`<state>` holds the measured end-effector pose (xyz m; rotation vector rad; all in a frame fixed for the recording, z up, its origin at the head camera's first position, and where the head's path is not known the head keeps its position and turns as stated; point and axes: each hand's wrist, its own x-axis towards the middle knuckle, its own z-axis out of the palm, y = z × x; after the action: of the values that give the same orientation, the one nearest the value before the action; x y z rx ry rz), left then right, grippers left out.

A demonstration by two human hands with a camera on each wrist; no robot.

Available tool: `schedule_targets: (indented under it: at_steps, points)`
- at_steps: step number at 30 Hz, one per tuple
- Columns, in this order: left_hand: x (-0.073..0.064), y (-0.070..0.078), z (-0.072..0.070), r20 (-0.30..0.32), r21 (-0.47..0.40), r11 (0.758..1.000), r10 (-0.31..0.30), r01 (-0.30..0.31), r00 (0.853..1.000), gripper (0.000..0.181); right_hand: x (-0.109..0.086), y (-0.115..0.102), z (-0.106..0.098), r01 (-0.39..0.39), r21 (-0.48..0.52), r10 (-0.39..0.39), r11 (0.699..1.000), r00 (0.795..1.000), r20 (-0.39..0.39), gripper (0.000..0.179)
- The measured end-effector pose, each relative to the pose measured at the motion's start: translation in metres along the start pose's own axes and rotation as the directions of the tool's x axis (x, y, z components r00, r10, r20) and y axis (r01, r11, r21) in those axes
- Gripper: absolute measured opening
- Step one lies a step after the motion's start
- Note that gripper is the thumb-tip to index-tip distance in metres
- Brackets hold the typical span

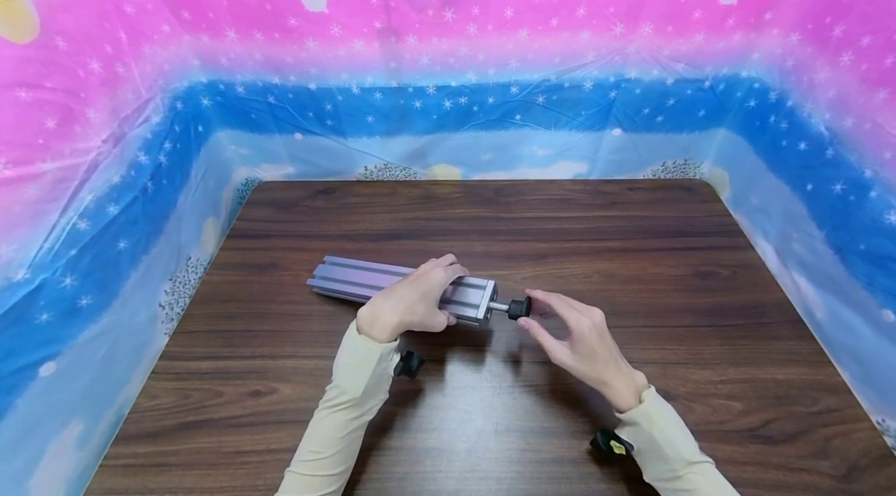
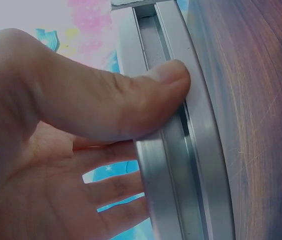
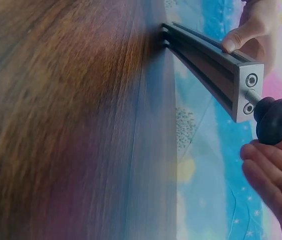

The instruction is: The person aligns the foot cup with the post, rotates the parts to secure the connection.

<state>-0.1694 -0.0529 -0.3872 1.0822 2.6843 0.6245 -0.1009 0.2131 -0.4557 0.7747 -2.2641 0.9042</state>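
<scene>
A length of slotted aluminium profile (image 1: 364, 276) lies across the middle of the view, with a plate (image 3: 243, 95) fixed by two socket screws at its right end. From this plate a threaded stem (image 1: 499, 307) juts out, carrying a round black levelling foot (image 3: 276, 122). My left hand (image 1: 413, 299) grips the profile near its right half, thumb (image 2: 155, 95) along the slotted side and fingers on the opposite side. With thumb and fingertips at its edge, my right hand (image 1: 577, 337) pinches the levelling foot.
Underneath is a dark wood-grain table (image 1: 280, 418) with rounded far corners. A pink and blue patterned cloth (image 1: 448, 103) hangs behind it and along both sides. Black wrist-worn pieces show beside the left cuff (image 1: 367, 360) and the right cuff (image 1: 651, 418).
</scene>
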Motion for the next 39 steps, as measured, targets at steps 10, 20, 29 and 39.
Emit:
schedule_targets:
  at_steps: [10, 20, 29, 39]
  points:
    - [0.0007, 0.0001, 0.0011, 0.006, 0.002, 1.0, -0.003, 0.003, 1.0, 0.057, -0.0016, -0.0003, -0.0001, -0.062, -0.006, 0.062, 0.998, 0.998, 0.024, 0.043]
    - [0.0018, -0.0017, -0.0001, -0.007, 0.02, 1.0, 0.021, -0.021, 1.0, 0.052, 0.0034, 0.0004, -0.0012, 0.237, 0.002, -0.237, 0.971, 0.971, -0.017, 0.039]
    - [0.001, -0.0004, 0.0004, 0.002, 0.014, 1.0, 0.003, -0.003, 1.0, 0.056, 0.0009, 0.0028, 0.0019, 0.146, 0.008, -0.146, 0.989, 0.989, -0.039, 0.045]
    - [0.0003, 0.0016, -0.0007, 0.011, 0.006, 1.0, -0.013, 0.013, 1.0, 0.056, 0.0013, -0.0005, 0.0023, -0.017, 0.025, 0.017, 1.0, 1.0, 0.002, 0.033]
